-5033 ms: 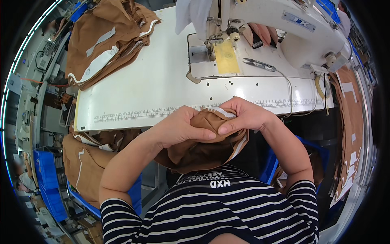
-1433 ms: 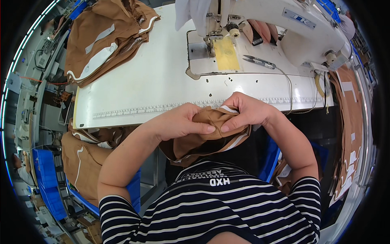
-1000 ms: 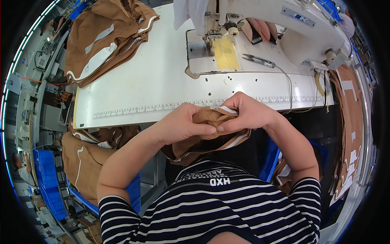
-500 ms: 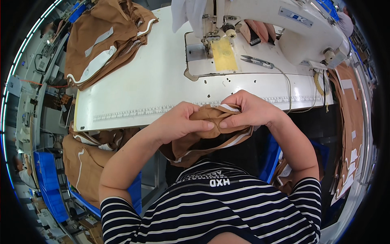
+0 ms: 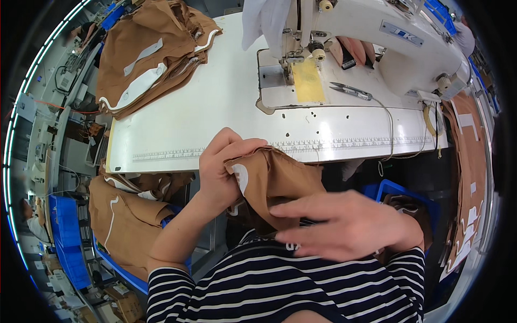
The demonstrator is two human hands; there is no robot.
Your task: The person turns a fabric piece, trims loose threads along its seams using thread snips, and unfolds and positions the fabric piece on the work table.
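We're watching brown, white-patched cloth piece (image 5: 285, 177) hanging before smooth white counter (image 5: 226, 102). Left hand (image 5: 218, 167) pinching top edge; right hand (image 5: 344, 223) blurring, fingers apart, contact unclear. We're judging cloth light, floppy; layered edge offering best grip.

white table (image 5: 226, 102): brown cloth (image 5: 121, 46), snips (image 5: 353, 92)

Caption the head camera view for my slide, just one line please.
Left hand holds brown fabric near a white sewing machine; the right hand, open and blurred, hides part of the fabric.
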